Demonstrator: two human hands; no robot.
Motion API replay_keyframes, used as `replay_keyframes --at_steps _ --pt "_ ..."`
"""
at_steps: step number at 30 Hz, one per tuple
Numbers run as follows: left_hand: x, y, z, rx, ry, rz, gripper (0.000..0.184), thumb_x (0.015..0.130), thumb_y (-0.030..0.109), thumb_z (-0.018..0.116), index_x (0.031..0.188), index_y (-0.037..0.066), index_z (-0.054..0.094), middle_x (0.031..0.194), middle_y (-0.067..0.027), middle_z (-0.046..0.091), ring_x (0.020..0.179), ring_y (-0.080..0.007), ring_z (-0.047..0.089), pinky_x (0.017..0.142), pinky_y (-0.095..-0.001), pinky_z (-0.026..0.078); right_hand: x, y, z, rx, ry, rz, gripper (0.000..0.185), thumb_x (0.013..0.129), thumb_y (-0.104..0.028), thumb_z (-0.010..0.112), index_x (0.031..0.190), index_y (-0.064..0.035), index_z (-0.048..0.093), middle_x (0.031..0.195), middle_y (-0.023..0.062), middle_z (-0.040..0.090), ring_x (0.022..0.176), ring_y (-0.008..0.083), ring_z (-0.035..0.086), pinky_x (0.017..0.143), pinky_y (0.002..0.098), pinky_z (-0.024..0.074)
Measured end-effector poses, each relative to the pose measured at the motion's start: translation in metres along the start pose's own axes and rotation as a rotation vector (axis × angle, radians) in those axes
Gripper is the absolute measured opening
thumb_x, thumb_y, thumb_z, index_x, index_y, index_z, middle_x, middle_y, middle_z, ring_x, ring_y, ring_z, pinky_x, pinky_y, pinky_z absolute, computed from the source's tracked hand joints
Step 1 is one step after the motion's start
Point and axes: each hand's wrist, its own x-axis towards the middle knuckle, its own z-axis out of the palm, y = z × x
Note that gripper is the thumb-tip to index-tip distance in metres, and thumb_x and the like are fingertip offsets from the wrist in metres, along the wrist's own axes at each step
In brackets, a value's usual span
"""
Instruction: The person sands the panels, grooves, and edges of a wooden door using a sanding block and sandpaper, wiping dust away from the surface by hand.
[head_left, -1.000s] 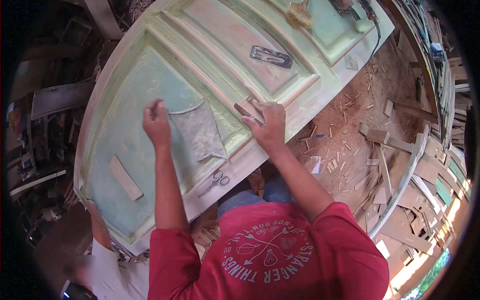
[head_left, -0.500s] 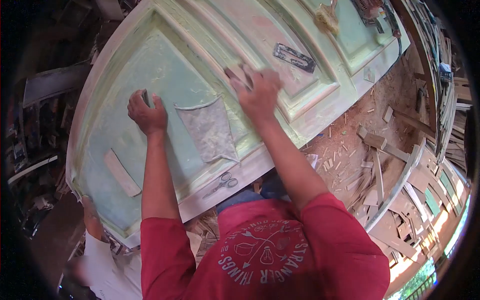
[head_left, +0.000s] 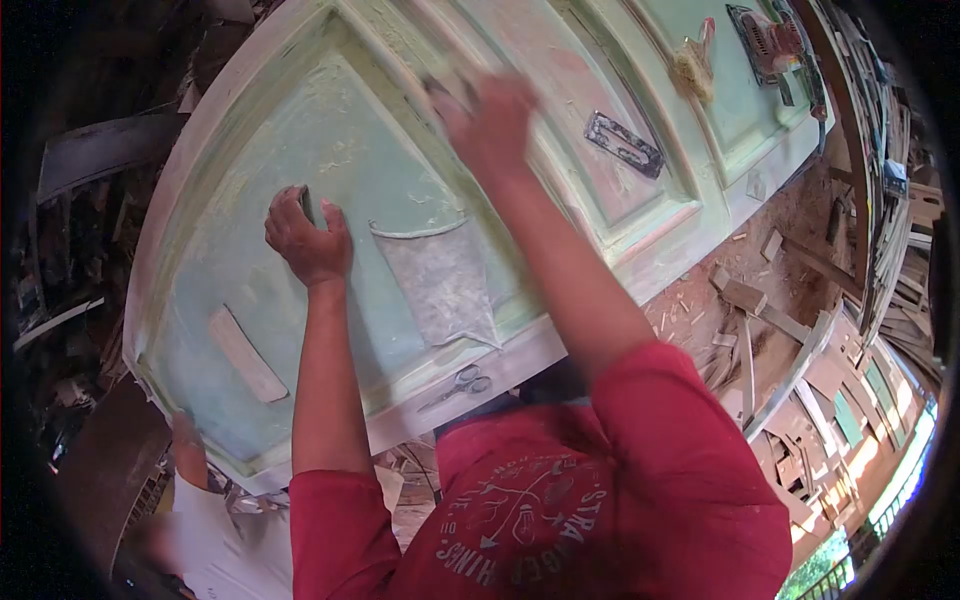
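Observation:
A large panelled door (head_left: 330, 130), coated in pale green and pink, lies in front of me. My left hand (head_left: 308, 238) is over its left panel, fingers curled round a small dark piece whose kind I cannot make out. Further right, my right hand (head_left: 490, 118) is smeared by motion at the raised moulding, with a dark flat piece at its fingers. Between my arms lies a worn grey sheet (head_left: 437, 285) with a curled top edge, perhaps sandpaper. Scissors (head_left: 458, 386) rest on the near rail. A pale flat strip (head_left: 248, 357) is left of my left forearm.
A dark slotted hand tool (head_left: 625, 143), a brush (head_left: 694, 68) and a power sander (head_left: 772, 48) lie on the door to the right. At lower left another person (head_left: 225, 535) has a hand at the door's edge. Wood scraps (head_left: 745, 295) litter the ground at right.
My right hand has moved up and left along the moulding. My left hand is slightly lower and further right in view. The view has shifted, showing more of the power sander.

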Motion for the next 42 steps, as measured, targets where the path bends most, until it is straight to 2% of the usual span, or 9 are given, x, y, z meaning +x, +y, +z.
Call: replay_keyframes --at_steps 4,11,20,24,27,31,34,37,42 --pt "-0.004 -0.004 0.000 -0.002 -0.007 0.006 0.043 0.089 0.022 0.072 0.130 0.010 0.063 0.135 -0.0135 0.065 0.132 -0.0376 0.058 0.114 -0.0537 0.041 0.036 -0.017 0.022 0.019 0.041 -0.060 0.044 0.086 -0.044 0.088 0.115 -0.0115 0.080 0.096 0.0189 0.071 0.097 0.0386 0.065 0.090 0.0536 0.0443" --pt "0.002 0.003 -0.005 -0.022 -0.030 -0.047 0.044 0.088 0.022 0.072 0.130 0.010 0.062 0.136 -0.0135 0.065 0.133 -0.0373 0.058 0.116 -0.0530 0.040 -0.158 0.053 -0.176 -0.109 -0.106 0.001 0.047 0.078 -0.031 0.096 0.118 -0.0096 0.081 0.082 0.0074 0.066 0.082 0.0302 0.062 0.083 0.0477 0.0424" --pt "0.003 -0.001 0.000 -0.015 -0.010 -0.003 0.044 0.088 0.021 0.072 0.130 0.011 0.062 0.136 -0.0126 0.065 0.135 -0.0356 0.057 0.117 -0.0529 0.039 0.080 -0.028 0.060 0.003 0.027 0.007 0.049 0.087 -0.056 0.084 0.109 -0.0123 0.083 0.102 0.0214 0.073 0.111 0.0413 0.065 0.102 0.0594 0.0444" --pt "-0.001 -0.004 0.001 -0.024 -0.026 -0.022 0.044 0.089 0.021 0.072 0.131 0.012 0.062 0.136 -0.0124 0.065 0.135 -0.0359 0.057 0.117 -0.0531 0.039 -0.017 0.008 -0.032 0.059 -0.057 -0.038 0.041 0.090 -0.043 0.087 0.115 -0.0118 0.082 0.093 0.0162 0.072 0.094 0.0366 0.067 0.092 0.0547 0.0456" --pt "0.001 0.000 -0.003 -0.033 -0.029 -0.032 0.044 0.089 0.021 0.071 0.131 0.011 0.062 0.137 -0.0124 0.065 0.135 -0.0360 0.057 0.117 -0.0533 0.039 -0.129 0.049 -0.145 -0.021 -0.111 -0.013 0.044 0.077 -0.029 0.097 0.111 -0.0081 0.080 0.085 0.0075 0.067 0.084 0.0279 0.063 0.084 0.0448 0.0452" --pt "0.004 0.003 -0.006 -0.042 -0.051 -0.039 0.045 0.089 0.021 0.071 0.132 0.011 0.062 0.137 -0.0123 0.065 0.135 -0.0360 0.057 0.116 -0.0534 0.039 -0.105 0.039 -0.128 0.015 -0.207 0.128 0.046 0.074 -0.029 0.099 0.110 -0.0075 0.080 0.083 0.0055 0.065 0.080 0.0263 0.061 0.080 0.0442 0.0458" --pt "-0.001 0.001 -0.005 -0.027 -0.032 -0.029 0.045 0.089 0.021 0.070 0.132 0.010 0.061 0.137 -0.0125 0.065 0.134 -0.0362 0.057 0.116 -0.0532 0.040 0.001 0.008 -0.016 0.009 -0.091 0.060 0.054 0.082 -0.059 0.088 0.099 -0.0077 0.082 0.089 0.0156 0.073 0.095 0.0372 0.067 0.091 0.0560 0.0445" --pt "0.002 0.001 0.000 -0.020 -0.015 -0.004 0.045 0.089 0.021 0.071 0.132 0.010 0.061 0.137 -0.0129 0.065 0.133 -0.0365 0.058 0.116 -0.0531 0.040 0.092 -0.030 0.073 -0.005 0.075 0.022 0.059 0.086 -0.063 0.081 0.108 -0.0089 0.082 0.098 0.0172 0.074 0.105 0.0405 0.067 0.100 0.0618 0.0425" --pt "0.001 0.001 -0.004 -0.039 -0.027 -0.012 0.045 0.089 0.021 0.071 0.131 0.010 0.062 0.137 -0.0133 0.065 0.133 -0.0373 0.058 0.116 -0.0531 0.040 -0.011 0.010 -0.032 0.064 -0.072 -0.021 0.053 0.088 -0.057 0.084 0.105 -0.0064 0.085 0.085 0.0146 0.073 0.084 0.0352 0.067 0.085 0.0512 0.0474"
